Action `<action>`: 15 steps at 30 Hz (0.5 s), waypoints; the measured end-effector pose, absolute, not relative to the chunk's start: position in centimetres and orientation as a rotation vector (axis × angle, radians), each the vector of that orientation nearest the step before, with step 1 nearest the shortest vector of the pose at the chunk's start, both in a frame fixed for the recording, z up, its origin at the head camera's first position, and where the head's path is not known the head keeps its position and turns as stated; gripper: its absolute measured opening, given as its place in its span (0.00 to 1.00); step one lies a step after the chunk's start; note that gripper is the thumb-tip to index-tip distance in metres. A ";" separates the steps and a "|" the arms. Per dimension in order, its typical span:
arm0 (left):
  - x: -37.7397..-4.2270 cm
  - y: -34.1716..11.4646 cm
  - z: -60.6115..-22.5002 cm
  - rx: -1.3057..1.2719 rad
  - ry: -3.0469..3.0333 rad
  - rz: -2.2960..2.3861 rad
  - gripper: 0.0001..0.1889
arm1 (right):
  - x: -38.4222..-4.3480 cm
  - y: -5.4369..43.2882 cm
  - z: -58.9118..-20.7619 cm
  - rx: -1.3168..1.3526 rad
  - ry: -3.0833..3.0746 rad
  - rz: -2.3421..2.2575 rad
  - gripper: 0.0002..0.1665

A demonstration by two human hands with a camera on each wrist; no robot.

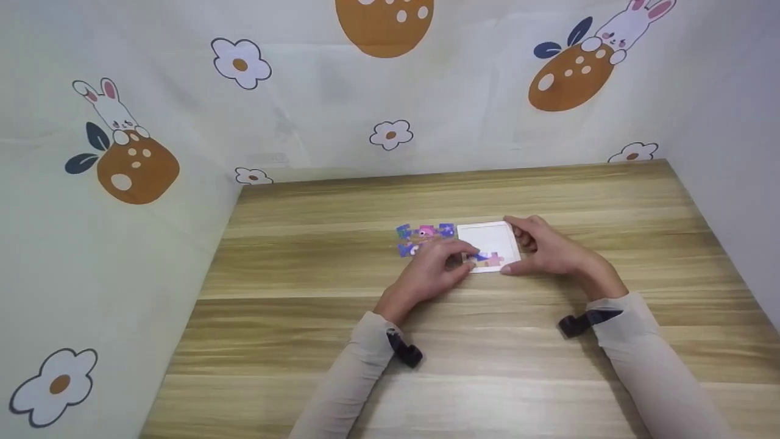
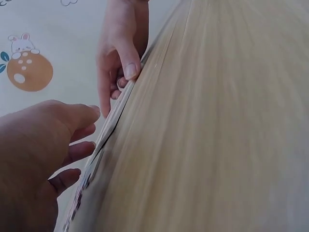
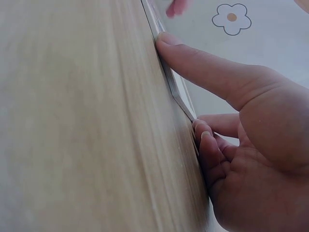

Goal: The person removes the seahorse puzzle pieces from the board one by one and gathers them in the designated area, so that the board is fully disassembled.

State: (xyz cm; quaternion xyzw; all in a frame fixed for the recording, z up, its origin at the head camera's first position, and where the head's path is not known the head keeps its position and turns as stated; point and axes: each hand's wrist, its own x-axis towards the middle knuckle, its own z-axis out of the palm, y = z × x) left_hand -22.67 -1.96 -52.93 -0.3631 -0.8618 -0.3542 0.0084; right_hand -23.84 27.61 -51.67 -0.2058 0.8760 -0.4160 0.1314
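A white square puzzle tray (image 1: 487, 239) lies on the wooden table, with a few pink and blue jigsaw pieces (image 1: 495, 260) along its near side. My right hand (image 1: 551, 249) holds the tray by its right side, thumb at the near corner and index finger at the far one. In the right wrist view, the thumb (image 3: 188, 55) presses on the tray's edge and the other fingers curl beside it. My left hand (image 1: 434, 268) reaches over the tray's left edge, fingertips right by a blue piece. In the left wrist view, its fingers (image 2: 79, 150) are bent and spread apart.
Left of the tray lies a group of colourful jigsaw pieces (image 1: 426, 231), partly covered by the left hand. A pale cloth wall (image 1: 317, 110) with rabbits, flowers and orange fruit shapes borders the table (image 1: 292, 262) at the back and sides.
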 end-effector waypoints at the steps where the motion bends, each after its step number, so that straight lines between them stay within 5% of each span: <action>1: -22.6 -1.6 -52.9 -1.136 -2.706 -1.095 0.14 | -23.8 27.6 -51.7 -0.598 2.543 -1.209 0.65; 15: -22.1 0.0 -53.0 -1.132 -2.782 -0.999 0.18 | -23.9 27.6 -51.8 -0.591 2.550 -1.208 0.66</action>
